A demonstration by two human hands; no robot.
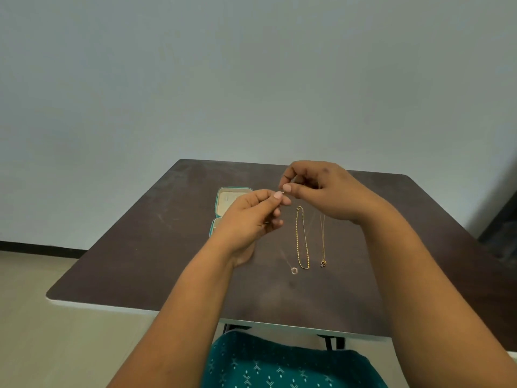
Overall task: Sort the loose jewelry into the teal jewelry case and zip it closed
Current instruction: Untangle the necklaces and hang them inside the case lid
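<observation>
Head view: above the table (140, 247), the left hand (249, 219) and right hand (321, 191) pinch the ends of what seems a thin pendant chain (293, 270). Two gold necklaces (302, 239) lie beside one open teal case (221, 203).

teal case (221, 191), gold chain (302, 242)

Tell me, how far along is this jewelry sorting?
Early on. The teal case lies open. Both hands, left and right, pinch the ends of a thin necklace whose ring pendant rests on the table. The gold chain and another pendant necklace wait; zipping remains.
</observation>
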